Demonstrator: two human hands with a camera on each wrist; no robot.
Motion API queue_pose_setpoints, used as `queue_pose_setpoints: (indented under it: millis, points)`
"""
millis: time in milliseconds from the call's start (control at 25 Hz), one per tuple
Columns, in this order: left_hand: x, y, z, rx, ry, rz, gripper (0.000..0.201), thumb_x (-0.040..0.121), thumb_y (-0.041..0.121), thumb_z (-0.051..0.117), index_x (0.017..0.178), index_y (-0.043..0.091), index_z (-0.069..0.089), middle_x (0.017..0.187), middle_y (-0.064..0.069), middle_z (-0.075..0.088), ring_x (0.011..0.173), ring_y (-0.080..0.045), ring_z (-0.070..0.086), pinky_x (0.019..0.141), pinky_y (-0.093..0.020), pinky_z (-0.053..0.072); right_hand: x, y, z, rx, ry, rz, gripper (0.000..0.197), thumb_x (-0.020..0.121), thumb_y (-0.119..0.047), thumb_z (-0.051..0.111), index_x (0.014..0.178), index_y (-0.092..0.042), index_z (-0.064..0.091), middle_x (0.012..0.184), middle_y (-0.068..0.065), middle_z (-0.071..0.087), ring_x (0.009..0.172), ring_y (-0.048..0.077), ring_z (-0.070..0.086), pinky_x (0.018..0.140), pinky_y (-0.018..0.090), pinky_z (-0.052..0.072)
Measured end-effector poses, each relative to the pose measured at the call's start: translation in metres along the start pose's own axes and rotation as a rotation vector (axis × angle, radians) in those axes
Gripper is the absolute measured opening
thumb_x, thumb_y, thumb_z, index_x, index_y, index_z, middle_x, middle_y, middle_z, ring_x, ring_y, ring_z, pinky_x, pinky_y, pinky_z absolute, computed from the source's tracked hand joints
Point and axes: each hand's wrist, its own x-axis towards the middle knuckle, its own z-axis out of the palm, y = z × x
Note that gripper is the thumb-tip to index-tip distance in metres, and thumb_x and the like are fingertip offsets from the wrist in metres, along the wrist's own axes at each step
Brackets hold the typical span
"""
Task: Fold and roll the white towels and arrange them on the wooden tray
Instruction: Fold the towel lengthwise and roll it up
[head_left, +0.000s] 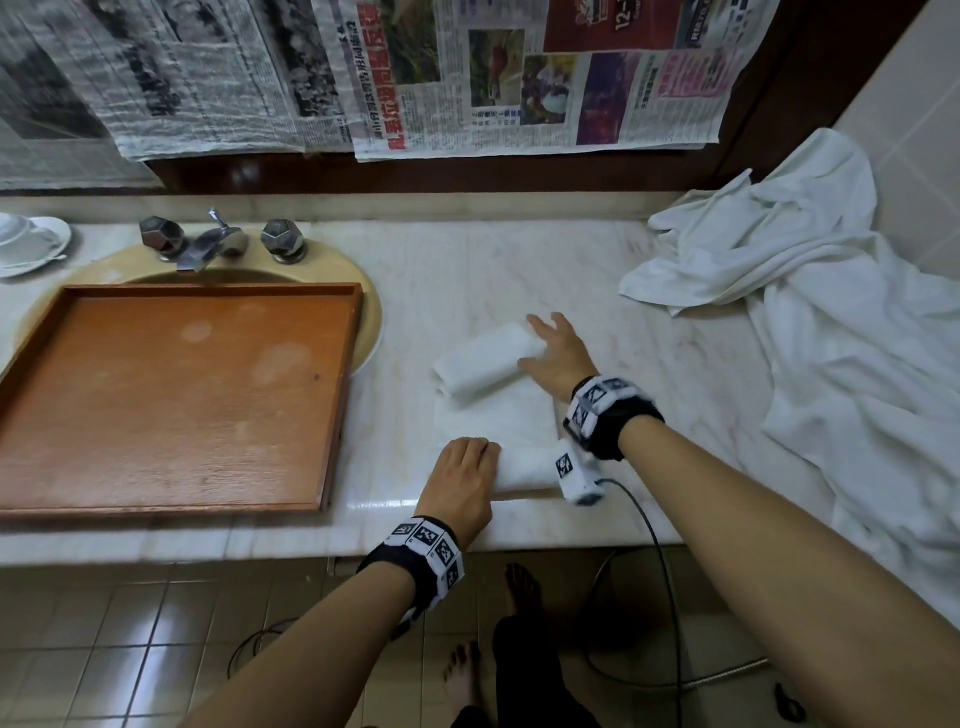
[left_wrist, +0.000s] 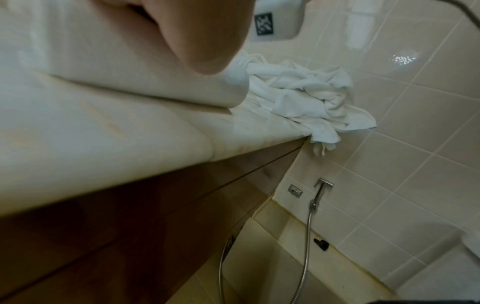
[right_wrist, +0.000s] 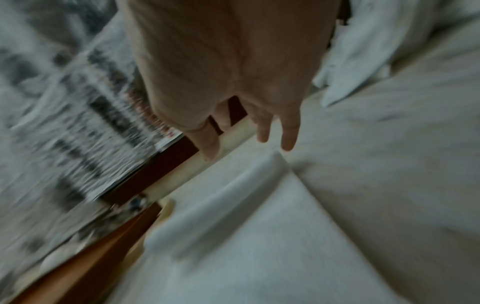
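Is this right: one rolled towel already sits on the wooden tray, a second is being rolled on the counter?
Not quite. The wooden tray holds no towel in the head view. The rolled towel lies on the marble counter under the right hand. The left hand is on the near roll of the flat towel.

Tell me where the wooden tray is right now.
In the head view the wooden tray sits on the left of the counter, partly over the sink, just below the faucet and left of the towel being rolled.
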Motion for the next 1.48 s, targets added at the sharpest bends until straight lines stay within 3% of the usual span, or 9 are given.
queue_pose_setpoints:
  millis: [120, 240, 400, 600, 880, 1000, 1160, 1280, 1480]
  points:
    - [0.018, 0.0, -0.016, 0.047, -0.168, -0.049, 0.037, 0.071, 0.004, 0.049, 0.106, 0.003, 0.06, 0.1, -0.014, 0.06, 0.091, -0.032, 0.051, 0.09, -0.036, 0.038, -0.048, -0.007, 0.039, -0.197, 0.075, -0.067, 0.033, 0.094, -0.009, 0.051, 0.125, -0.011, 0.062, 0.133, 0.008, 0.055, 0.122, 0.027, 0.051, 0.103, 0.035, 0.042]
    - [0.037, -0.001, -0.025, 0.133, -0.255, -0.027, 0.027, 0.091, 0.011, 0.037, 0.111, 0.007, 0.054, 0.109, -0.011, 0.058, 0.103, -0.029, 0.049, 0.094, -0.033, 0.032, -0.104, 0.003, 0.087, -0.37, 0.087, -0.204, 0.026, 0.09, -0.008, 0.048, 0.114, -0.009, 0.06, 0.114, 0.005, 0.056, 0.106, 0.023, 0.052, 0.096, 0.035, 0.044]
    - [0.035, -0.002, -0.027, 0.081, -0.256, -0.041, 0.03, 0.089, 0.008, 0.039, 0.115, 0.008, 0.053, 0.113, -0.009, 0.057, 0.105, -0.026, 0.047, 0.092, -0.03, 0.033, -0.114, 0.035, 0.106, -0.528, 0.077, -0.32, 0.054, 0.072, -0.005, 0.06, 0.126, 0.0, 0.054, 0.119, 0.012, 0.057, 0.111, 0.03, 0.053, 0.108, 0.046, 0.037]
    - [0.001, 0.0, -0.017, -0.073, 0.114, 0.046, 0.043, 0.071, -0.003, 0.05, 0.113, -0.003, 0.058, 0.106, -0.017, 0.059, 0.098, -0.028, 0.045, 0.093, -0.033, 0.036, -0.095, 0.029, 0.08, -0.483, -0.038, -0.356, 0.032, 0.094, -0.015, 0.034, 0.116, -0.01, 0.057, 0.109, 0.007, 0.06, 0.102, 0.028, 0.052, 0.097, 0.037, 0.034]
    - [0.004, -0.001, -0.023, -0.073, -0.103, 0.005, 0.044, 0.066, -0.003, 0.052, 0.109, -0.002, 0.061, 0.102, -0.015, 0.062, 0.095, -0.032, 0.057, 0.091, -0.036, 0.046, -0.12, 0.031, 0.099, -0.556, 0.158, -0.328, 0.042, 0.089, -0.021, 0.039, 0.122, -0.001, 0.055, 0.117, 0.015, 0.058, 0.107, 0.033, 0.056, 0.1, 0.045, 0.044]
    - [0.034, -0.002, -0.039, -0.009, -0.239, -0.026, 0.034, 0.081, -0.001, 0.052, 0.116, 0.003, 0.056, 0.113, -0.013, 0.058, 0.106, -0.03, 0.052, 0.094, -0.033, 0.039, -0.129, 0.043, 0.105, -0.601, 0.144, -0.341, 0.061, 0.079, -0.016, 0.056, 0.136, -0.001, 0.041, 0.132, 0.018, 0.05, 0.124, 0.035, 0.048, 0.11, 0.049, 0.026]
    - [0.028, 0.005, -0.038, -0.017, -0.148, -0.096, 0.043, 0.079, -0.005, 0.053, 0.121, 0.004, 0.054, 0.119, -0.011, 0.055, 0.11, -0.029, 0.05, 0.097, -0.032, 0.038, -0.11, 0.041, 0.092, -0.517, 0.111, -0.325, 0.067, 0.067, 0.002, 0.054, 0.132, -0.011, 0.045, 0.126, 0.007, 0.053, 0.119, 0.029, 0.048, 0.11, 0.043, 0.02]
    - [0.006, 0.005, -0.021, -0.01, 0.033, -0.056, 0.063, 0.058, -0.013, 0.059, 0.12, -0.002, 0.056, 0.116, -0.016, 0.056, 0.106, -0.032, 0.05, 0.097, -0.04, 0.048, -0.1, 0.037, 0.083, -0.492, 0.095, -0.326, 0.046, 0.083, -0.008, 0.039, 0.127, -0.013, 0.052, 0.116, 0.003, 0.057, 0.11, 0.026, 0.051, 0.103, 0.038, 0.027]
    - [-0.007, 0.006, -0.012, 0.03, -0.071, -0.037, 0.063, 0.068, -0.001, 0.037, 0.13, -0.006, 0.045, 0.124, -0.021, 0.051, 0.115, -0.037, 0.042, 0.106, -0.052, 0.041, -0.089, 0.023, 0.071, -0.55, -0.017, -0.24, 0.04, 0.086, -0.009, 0.045, 0.125, -0.02, 0.052, 0.118, 0.0, 0.058, 0.112, 0.023, 0.05, 0.101, 0.036, 0.028]
